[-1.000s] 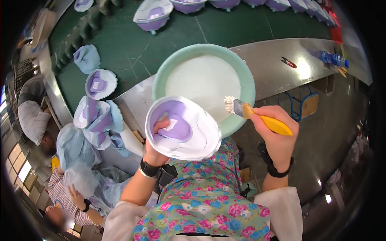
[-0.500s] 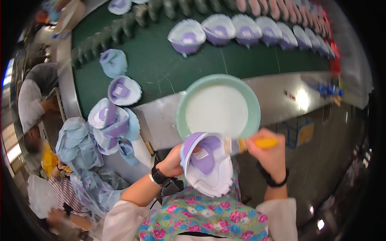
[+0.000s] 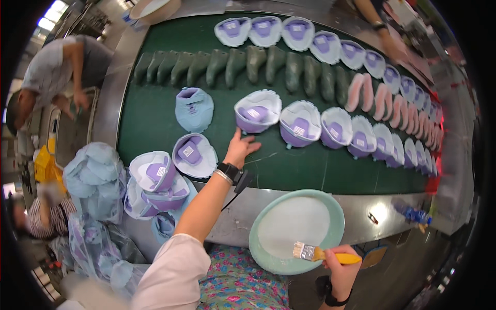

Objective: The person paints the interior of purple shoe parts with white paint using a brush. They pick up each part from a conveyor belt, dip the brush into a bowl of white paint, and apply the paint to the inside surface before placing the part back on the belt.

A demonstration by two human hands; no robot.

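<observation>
My left hand (image 3: 240, 148) is stretched out over the green conveyor belt (image 3: 150, 121), fingers apart, just below a purple and white shoe upper (image 3: 257, 112) that rests on the belt; it holds nothing. My right hand (image 3: 338, 264) grips a yellow-handled brush (image 3: 320, 253), its bristles over the rim of a pale green basin (image 3: 337, 227) of white liquid at the belt's near edge.
A row of purple and white uppers (image 3: 330, 128) runs right along the belt, with dark green shoe lasts (image 3: 243, 64) and pink ones (image 3: 374, 98) behind. More uppers (image 3: 160, 178) are stacked at my left beside bagged blue pieces (image 3: 93, 178). Other people work at the left and far side.
My left hand carried the upper from over the basin out to the belt and let go of it. The brush came off the upper and dropped to the basin's near rim.
</observation>
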